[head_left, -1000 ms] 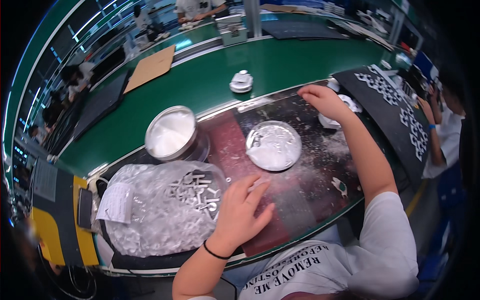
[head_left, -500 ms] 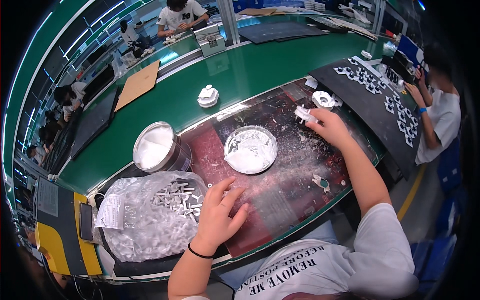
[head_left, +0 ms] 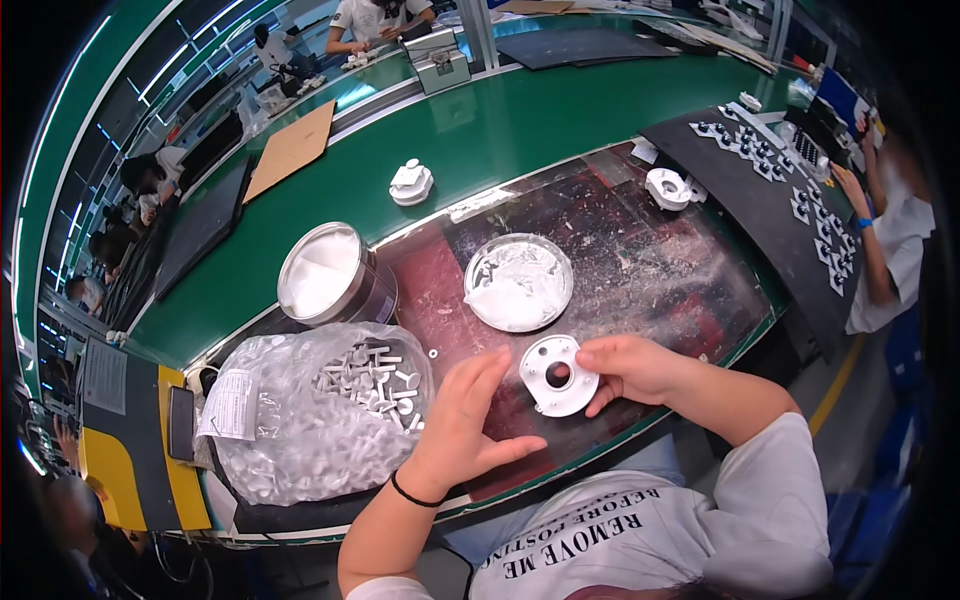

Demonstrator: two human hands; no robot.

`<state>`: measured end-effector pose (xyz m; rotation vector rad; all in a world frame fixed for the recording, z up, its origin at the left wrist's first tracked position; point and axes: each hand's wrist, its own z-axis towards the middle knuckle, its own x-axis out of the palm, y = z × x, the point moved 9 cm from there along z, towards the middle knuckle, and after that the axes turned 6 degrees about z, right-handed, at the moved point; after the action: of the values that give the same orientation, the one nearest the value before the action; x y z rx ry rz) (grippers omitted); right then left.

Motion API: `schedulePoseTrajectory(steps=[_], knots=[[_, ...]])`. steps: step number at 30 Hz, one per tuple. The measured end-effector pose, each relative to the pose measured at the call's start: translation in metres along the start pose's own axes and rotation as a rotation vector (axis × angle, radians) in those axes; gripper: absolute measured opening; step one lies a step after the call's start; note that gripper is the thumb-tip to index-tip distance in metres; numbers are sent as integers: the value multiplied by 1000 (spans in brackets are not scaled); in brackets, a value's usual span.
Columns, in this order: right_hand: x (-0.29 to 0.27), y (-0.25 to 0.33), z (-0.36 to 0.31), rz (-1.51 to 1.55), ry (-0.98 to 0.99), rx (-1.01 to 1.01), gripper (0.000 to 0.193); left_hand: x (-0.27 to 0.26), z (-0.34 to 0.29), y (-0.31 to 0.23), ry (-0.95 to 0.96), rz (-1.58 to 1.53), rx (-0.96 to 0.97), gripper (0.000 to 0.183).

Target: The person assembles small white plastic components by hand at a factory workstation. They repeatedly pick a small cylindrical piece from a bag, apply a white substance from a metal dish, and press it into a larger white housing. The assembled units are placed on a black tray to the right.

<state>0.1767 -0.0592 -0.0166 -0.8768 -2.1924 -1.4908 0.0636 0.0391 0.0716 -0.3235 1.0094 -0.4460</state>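
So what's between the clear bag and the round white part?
In the head view, the left hand, open, lies between the bag and the white part, which the right hand holds.

On my feed, a brown board (head_left: 290, 150) lies on the green tabletop (head_left: 540, 110) toward the upper left, with a dark sheet (head_left: 205, 235) just beside it. Beyond, I can make out a silver-grey box (head_left: 440, 68) near an upright metal post (head_left: 478, 30), and a seated co-worker in white (head_left: 350, 15). To my right, a dark board (head_left: 745, 215) carries rows of small white pieces (head_left: 822, 240); past it sits another co-worker (head_left: 905, 250), blurred, wearing a blue wristband (head_left: 865, 223). At far left, a black slab-like device (head_left: 181, 424) rests beside a yellow-and-grey panel (head_left: 130, 430).
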Motion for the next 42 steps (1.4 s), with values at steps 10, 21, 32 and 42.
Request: schedulePoseTrajectory(steps=[10,21,32,42], knots=[[5,-25,-8,-401,-97,58,36,38,-5,-7,254,52,-72,95],[-118,155,-177,-1529,-1252,-883,30,40,-2,-14,250,113,-11,94],[-303,186,-267,-1376,-1747,209,79,34,-1,-10,178,106,0,86],[-314,197,-267,-1345,-1775,313,86,35,0,-10,207,86,-19,85]])
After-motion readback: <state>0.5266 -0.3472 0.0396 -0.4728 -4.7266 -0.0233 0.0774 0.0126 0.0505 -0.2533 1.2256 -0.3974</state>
